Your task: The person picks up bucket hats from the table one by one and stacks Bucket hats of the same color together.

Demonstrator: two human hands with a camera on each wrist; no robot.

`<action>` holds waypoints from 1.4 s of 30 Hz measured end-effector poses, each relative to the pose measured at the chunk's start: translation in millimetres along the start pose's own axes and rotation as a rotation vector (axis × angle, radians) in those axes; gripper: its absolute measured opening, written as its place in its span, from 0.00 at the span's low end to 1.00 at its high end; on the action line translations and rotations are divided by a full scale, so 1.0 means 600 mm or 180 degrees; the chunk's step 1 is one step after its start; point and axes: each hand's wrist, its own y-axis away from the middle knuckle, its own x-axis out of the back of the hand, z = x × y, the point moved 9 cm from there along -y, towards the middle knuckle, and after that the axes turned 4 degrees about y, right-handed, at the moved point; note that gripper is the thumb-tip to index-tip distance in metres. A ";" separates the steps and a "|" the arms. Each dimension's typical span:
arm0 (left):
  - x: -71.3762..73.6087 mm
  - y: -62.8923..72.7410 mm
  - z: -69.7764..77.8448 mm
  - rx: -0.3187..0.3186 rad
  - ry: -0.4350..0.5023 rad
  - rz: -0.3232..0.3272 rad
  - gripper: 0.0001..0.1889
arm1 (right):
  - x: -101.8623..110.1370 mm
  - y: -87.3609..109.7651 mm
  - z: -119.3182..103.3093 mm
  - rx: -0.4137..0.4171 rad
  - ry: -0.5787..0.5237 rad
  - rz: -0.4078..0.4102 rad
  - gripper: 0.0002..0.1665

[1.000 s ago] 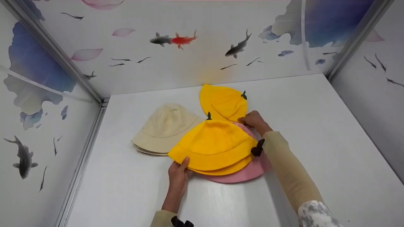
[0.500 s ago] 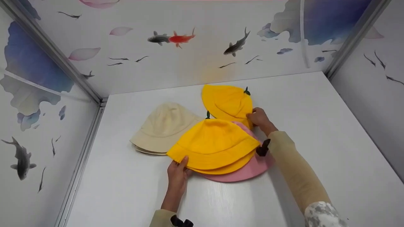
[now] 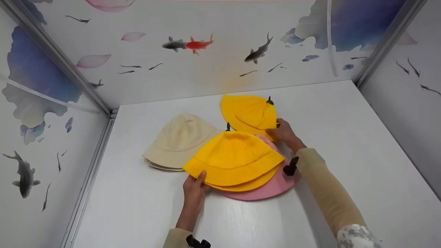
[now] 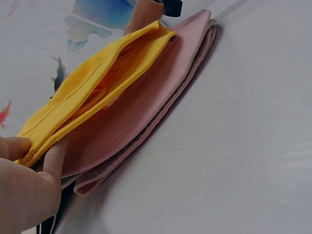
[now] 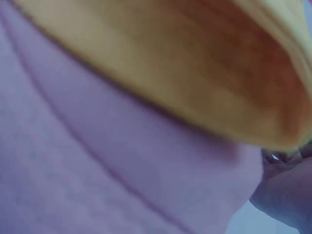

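Observation:
My left hand (image 3: 194, 194) pinches the left corner of the brim of a yellow bucket hat (image 3: 237, 155), thumb on top and fingers beneath. In the left wrist view the brim (image 4: 92, 97) gapes in two layers above a pink hat (image 4: 141, 112). A green leaf-like tab stands at the yellow hat's crown. Behind it lies a second yellow hat (image 3: 249, 112), tilted, with a dark green tab at its right. My right hand (image 3: 287, 134) grips this back hat's near right edge; its fingertips are partly hidden. The pink hat's brim shows under the front yellow hat.
Cream bucket hats (image 3: 182, 134) lie stacked at the left, partly overlapped by the front yellow hat. The white table (image 3: 344, 137) is bounded by printed panels at the back and both sides. A dark wrist device (image 3: 291, 167) hangs by the right sleeve.
My right hand has shifted a little to the right, drawing the back yellow hat's edge with it. The left hand keeps its grip on the front yellow hat in the same place.

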 end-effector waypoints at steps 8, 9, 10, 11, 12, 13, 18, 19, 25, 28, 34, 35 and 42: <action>0.001 -0.002 -0.001 -0.0002 -0.0008 0.0016 0.27 | 0.022 0.009 0.000 0.0168 -0.0232 0.0295 0.36; 0.002 -0.002 -0.002 0.0007 -0.0008 0.0013 0.27 | 0.025 0.009 -0.001 0.0198 -0.0270 0.0320 0.36; 0.001 -0.002 -0.002 0.0009 -0.0014 0.0007 0.27 | 0.028 0.010 -0.002 0.0237 -0.0309 0.0346 0.36; 0.001 -0.002 -0.002 0.0018 -0.0013 0.0005 0.28 | 0.030 0.011 -0.003 0.0253 -0.0337 0.0368 0.35; 0.000 -0.003 -0.002 0.0023 -0.0021 0.0002 0.28 | 0.033 0.013 -0.004 0.0271 -0.0359 0.0392 0.35; -0.001 -0.003 -0.001 0.0026 -0.0026 -0.0003 0.28 | 0.035 0.014 -0.006 0.0302 -0.0385 0.0426 0.35; -0.003 -0.004 0.002 0.0010 -0.0053 -0.0012 0.27 | 0.045 0.024 -0.012 0.0399 -0.0536 0.0566 0.35; -0.003 -0.004 0.002 0.0013 -0.0057 -0.0013 0.27 | 0.047 0.026 -0.014 0.0415 -0.0592 0.0608 0.34; -0.001 -0.004 0.001 0.0018 -0.0051 -0.0015 0.28 | 0.058 0.041 -0.026 0.0503 -0.0787 0.0781 0.31; 0.001 -0.004 -0.001 0.0027 -0.0041 0.0001 0.28 | 0.062 0.049 -0.035 0.0512 -0.0817 0.0808 0.31; 0.003 -0.005 -0.003 0.0056 -0.0083 0.0032 0.29 | 0.076 0.066 -0.061 0.0641 -0.0896 0.0885 0.31; 0.003 -0.005 -0.004 0.0056 -0.0085 0.0039 0.29 | 0.079 0.070 -0.066 0.0691 -0.0900 0.0889 0.31; 0.006 -0.005 -0.007 0.0086 -0.0097 0.0089 0.28 | 0.094 0.092 -0.084 0.0806 -0.0894 0.0888 0.31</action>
